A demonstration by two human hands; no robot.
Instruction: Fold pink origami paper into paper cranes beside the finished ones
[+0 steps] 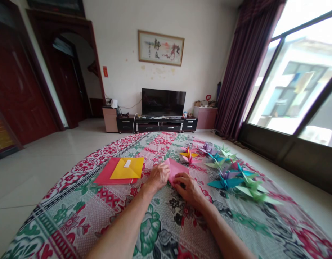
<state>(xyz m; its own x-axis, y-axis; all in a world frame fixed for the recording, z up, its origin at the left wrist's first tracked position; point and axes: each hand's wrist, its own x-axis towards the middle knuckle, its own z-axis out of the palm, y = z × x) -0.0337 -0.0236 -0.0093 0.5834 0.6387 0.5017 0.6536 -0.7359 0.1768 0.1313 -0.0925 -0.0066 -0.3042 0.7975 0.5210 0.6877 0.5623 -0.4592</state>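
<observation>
A partly folded sheet of pink paper (177, 167) lies on the patterned tablecloth (152, 230) between my hands. My left hand (160, 176) grips its left edge, fingers closed and pressed together. At the lower right edge, my right hand (188, 187) has its fingers curled onto the paper, with the thumb partly hidden. To the left is a stack of flat sheets, a yellow one (133, 168) with a small white label on top of red paper (103, 172).
Several folded paper cranes stand on the right of the table, among them a blue one (225, 182), a green one (254, 190) and a yellow one (189, 151). Beyond the round table are a television (164, 103) on a low cabinet and a purple curtain (241, 68).
</observation>
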